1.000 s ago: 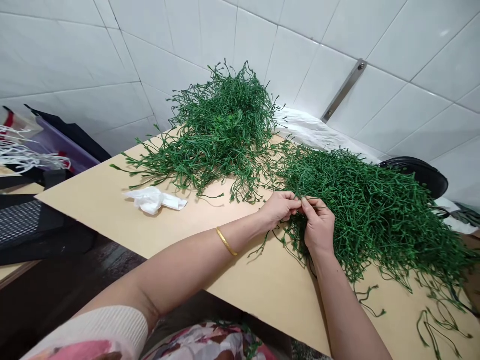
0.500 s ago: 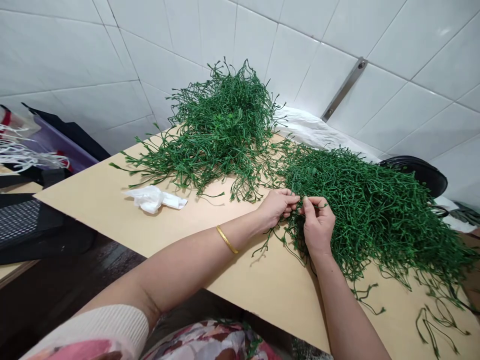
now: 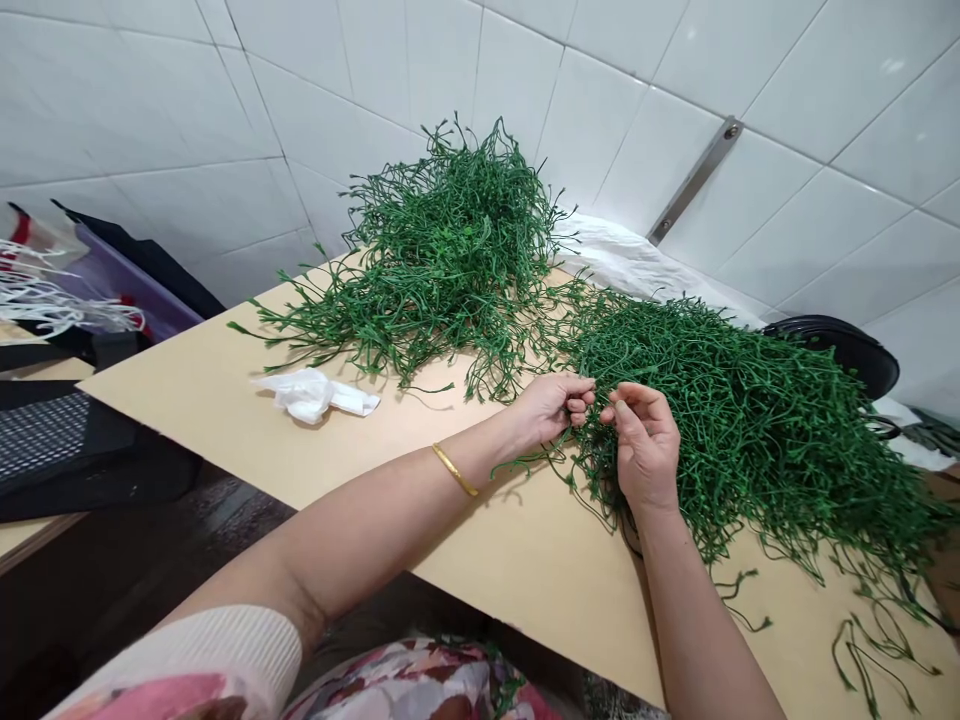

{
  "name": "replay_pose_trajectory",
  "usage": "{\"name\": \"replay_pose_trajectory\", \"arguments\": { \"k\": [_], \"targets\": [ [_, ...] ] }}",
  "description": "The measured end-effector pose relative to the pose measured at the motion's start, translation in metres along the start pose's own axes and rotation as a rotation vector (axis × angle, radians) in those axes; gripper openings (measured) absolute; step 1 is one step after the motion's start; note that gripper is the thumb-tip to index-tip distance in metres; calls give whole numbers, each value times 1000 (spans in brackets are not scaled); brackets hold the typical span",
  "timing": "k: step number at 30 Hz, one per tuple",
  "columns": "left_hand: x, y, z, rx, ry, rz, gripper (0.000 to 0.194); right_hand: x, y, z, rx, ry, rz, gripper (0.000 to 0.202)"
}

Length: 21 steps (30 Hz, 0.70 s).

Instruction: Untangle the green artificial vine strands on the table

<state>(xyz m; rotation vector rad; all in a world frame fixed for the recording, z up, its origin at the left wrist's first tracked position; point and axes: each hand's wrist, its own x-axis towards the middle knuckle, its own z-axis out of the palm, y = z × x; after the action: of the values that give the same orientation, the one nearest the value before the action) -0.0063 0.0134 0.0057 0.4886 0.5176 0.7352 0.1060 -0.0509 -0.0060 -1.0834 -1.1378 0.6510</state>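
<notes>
My left hand [image 3: 561, 405], a gold bangle on its wrist, is closed in a pinch at the left edge of a large heap of thin green artificial stems [image 3: 720, 420]. A green stem [image 3: 525, 460] trails out from under that hand to the left. Close beside it, fingertips nearly meeting the left ones, my right hand [image 3: 646, 440] pinches thumb against forefinger. What lies between the right fingertips is too small to make out. A second pile of green stems [image 3: 457, 240] stands farther back, near the wall.
A crumpled white tissue [image 3: 311, 395] lies on the tan board [image 3: 225, 420], left of my arms. Loose stems [image 3: 874, 650] lie at the lower right. White tiled wall with a metal strip [image 3: 697, 180] rises behind. Black bags and white cords [image 3: 60, 300] are at the left.
My right hand has shifted slightly right, opening a small gap between the hands. The trailing stem under my left hand has swung up and left.
</notes>
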Motion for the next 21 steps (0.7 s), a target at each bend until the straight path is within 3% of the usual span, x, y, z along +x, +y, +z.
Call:
{"name": "replay_pose_trajectory", "arguments": {
  "k": [5, 8, 13, 21],
  "targets": [
    [-1, 5, 1, -97, -6, 2, 20, 2, -3, 0, 77, 43, 64, 32],
    [-1, 4, 1, -90, -17, 20, 19, 2, -2, 0, -38, 61, 84, 26],
    [0, -4, 0, 30, -53, 46, 17, 1, 4, -1, -223, -11, 119, 29],
    [0, -17, 1, 265, -16, 169, 23, 3, 2, -1, -116, 8, 126, 20]
  ]
}}
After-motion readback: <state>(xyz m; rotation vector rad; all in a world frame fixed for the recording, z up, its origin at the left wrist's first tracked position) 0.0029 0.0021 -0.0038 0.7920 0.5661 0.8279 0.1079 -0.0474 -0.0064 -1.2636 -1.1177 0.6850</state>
